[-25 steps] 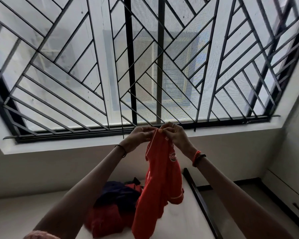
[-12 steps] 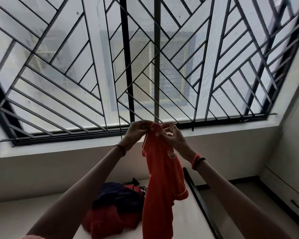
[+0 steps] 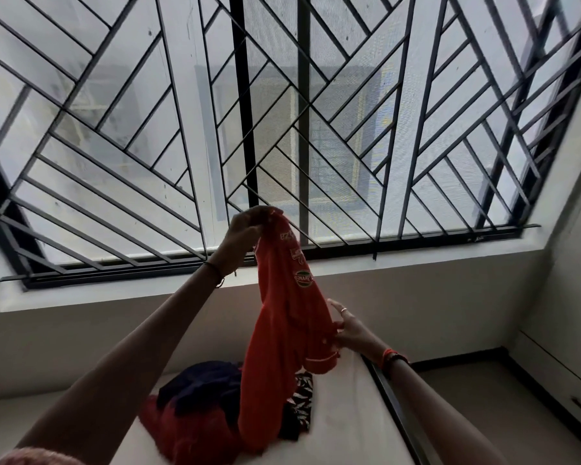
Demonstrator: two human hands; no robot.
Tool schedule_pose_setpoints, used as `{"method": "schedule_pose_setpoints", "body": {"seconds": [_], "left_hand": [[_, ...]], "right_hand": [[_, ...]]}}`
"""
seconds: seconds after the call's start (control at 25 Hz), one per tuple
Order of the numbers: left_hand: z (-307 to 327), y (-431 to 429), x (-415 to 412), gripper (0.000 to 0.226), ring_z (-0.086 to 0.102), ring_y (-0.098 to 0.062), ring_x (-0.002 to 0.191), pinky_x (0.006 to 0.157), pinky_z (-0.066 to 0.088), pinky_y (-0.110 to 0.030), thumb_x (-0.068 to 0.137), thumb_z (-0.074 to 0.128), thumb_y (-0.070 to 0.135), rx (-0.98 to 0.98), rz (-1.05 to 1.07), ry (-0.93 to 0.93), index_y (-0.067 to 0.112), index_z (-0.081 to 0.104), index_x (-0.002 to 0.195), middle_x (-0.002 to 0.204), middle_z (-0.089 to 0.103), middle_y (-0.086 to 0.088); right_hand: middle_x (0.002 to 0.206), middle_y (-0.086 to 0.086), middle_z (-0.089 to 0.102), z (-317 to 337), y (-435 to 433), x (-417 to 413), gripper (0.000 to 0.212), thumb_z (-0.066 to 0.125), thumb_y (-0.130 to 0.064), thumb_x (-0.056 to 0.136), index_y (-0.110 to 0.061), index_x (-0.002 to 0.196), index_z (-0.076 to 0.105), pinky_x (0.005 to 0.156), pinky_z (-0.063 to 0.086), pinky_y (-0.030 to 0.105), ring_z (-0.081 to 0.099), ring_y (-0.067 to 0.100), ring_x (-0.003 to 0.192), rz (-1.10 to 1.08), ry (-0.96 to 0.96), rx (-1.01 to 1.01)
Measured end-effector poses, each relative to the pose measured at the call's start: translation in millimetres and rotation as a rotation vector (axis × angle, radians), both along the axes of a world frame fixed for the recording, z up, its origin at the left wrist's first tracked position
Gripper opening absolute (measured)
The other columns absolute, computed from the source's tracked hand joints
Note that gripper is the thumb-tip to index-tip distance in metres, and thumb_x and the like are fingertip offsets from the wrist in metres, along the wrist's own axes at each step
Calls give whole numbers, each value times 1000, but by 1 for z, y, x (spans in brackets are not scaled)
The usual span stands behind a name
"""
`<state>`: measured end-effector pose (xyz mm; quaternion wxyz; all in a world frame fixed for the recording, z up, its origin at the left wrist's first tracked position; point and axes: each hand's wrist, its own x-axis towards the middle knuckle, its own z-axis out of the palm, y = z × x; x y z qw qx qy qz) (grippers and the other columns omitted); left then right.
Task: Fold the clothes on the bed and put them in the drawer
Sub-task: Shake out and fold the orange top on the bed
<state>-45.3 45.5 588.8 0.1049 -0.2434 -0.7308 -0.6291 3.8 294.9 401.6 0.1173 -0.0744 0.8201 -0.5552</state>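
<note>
Head view: left hand (image 3: 245,230) grips orange shirt (image 3: 282,333); right hand (image 3: 352,331) pinches it.

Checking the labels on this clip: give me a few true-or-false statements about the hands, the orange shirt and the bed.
1. The left hand holds the orange shirt up by its top. True.
2. Both hands are at the shirt's top. False: the right hand is lower, at its side.
3. The shirt lies folded on the bed. False: it hangs unfolded.
4. A pile of clothes lies on the bed. True.
</note>
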Motion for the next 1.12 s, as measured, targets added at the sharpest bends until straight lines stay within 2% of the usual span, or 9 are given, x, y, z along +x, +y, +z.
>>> {"method": "schedule_pose_setpoints", "body": {"seconds": [0.16, 0.32, 0.48, 0.6, 0.68, 0.76, 0.84, 0.96, 1.12], "left_hand": [[1, -15, -8, 42, 63, -4, 87, 75, 50, -16, 86, 42, -16, -22, -10, 2, 15, 68, 97, 90, 70, 6], [-7, -22, -15, 38, 60, -19, 98, 80, 49, -28, 88, 43, -11, -68, -61, -32, 15, 68, 98, 103, 68, -12], [-10, -32, -15, 38, 60, -16, 95, 77, 48, -23, 88, 42, -12, -67, -8, -34, 14, 69, 98, 96, 68, -3], [-14, -49, -10, 41, 61, -4, 87, 74, 48, -17, 86, 42, -14, -58, 90, -9, 15, 69, 97, 91, 69, 5], [-24, -66, -11, 42, 60, -4, 84, 73, 48, -18, 84, 42, -14, -68, 177, 8, 15, 69, 101, 94, 68, 1], [-36, -80, -14, 42, 62, -1, 77, 68, 51, -17, 85, 41, -15, -60, 250, -22, 14, 67, 102, 89, 69, 2], [-51, -94, -20, 41, 65, -6, 73, 64, 55, -19, 85, 42, -17, -89, 349, -77, 9, 66, 105, 84, 69, 3], [-74, -114, -31, 40, 67, -33, 90, 81, 53, -40, 82, 46, -19, -271, 467, -45, 2, 66, 109, 92, 70, -13], [-92, -122, -29, 36, 64, -29, 101, 87, 46, -32, 83, 49, -16, -589, 535, 56, -1, 68, 110, 105, 70, -18]], "right_hand": [[105, 14, 68, -10, -1, -6, 104, 70, 0, 80, -36, 149, 1, 68, 55, 31, 65, 23, 87, 95, -176, -47], [99, 5, 68, -15, -12, -17, 67, 70, -4, 76, -30, 133, 46, 72, 53, 32, 64, 18, 83, 258, -251, 56], [82, 4, 67, -15, -20, -22, 10, 72, -10, 78, -13, 86, 69, 68, 53, 31, 62, 10, 66, 57, -173, 129], [69, 1, 66, -12, -11, -35, 16, 78, -15, 74, -21, 64, 67, 75, 56, 38, 64, 18, 69, -157, -36, 237], [73, 4, 68, -1, -6, -42, 14, 78, -11, 73, -20, 67, 69, 73, 57, 31, 67, 23, 76, -284, 38, 267], [81, 10, 70, 15, -1, -48, 6, 72, -9, 77, -8, 83, 74, 58, 47, 13, 64, 21, 79, -369, 115, 329], [93, 18, 70, 30, 8, -59, 16, 68, -9, 79, -1, 92, 74, 63, 41, 19, 61, 26, 90, -427, 215, 418], [107, 23, 59, 51, 15, -67, 20, 59, -10, 84, 0, 97, 71, 88, 38, 30, 52, 35, 106, -450, 337, 560], [114, 11, 59, 74, 14, -63, 27, 35, -9, 94, -12, 109, 58, 103, 30, 48, 51, 28, 111, -346, 525, 729]]}}
